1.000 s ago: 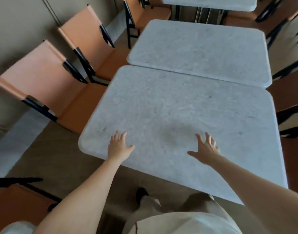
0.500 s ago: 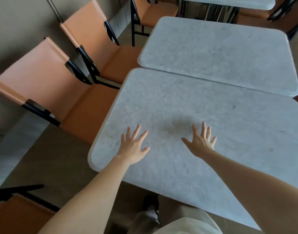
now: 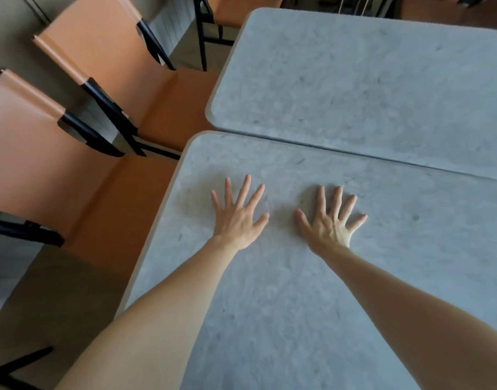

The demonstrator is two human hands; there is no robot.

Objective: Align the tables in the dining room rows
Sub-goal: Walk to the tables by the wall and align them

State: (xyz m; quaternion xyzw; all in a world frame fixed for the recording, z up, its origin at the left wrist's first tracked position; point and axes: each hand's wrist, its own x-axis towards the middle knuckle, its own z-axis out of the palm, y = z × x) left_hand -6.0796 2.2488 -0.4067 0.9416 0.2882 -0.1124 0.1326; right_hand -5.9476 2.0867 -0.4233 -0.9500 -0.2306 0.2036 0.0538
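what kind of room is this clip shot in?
Most likely a dining hall or canteen. Two matching grey stone-look tables, the near table and the far table, stand end to end in a row, with identical orange chairs lined along their left side. Both hands lie flat on the near table.

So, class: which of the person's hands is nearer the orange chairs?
Left. The left hand lies flat on the near table toward its chair-side edge; the right hand lies flat farther from the orange chairs.
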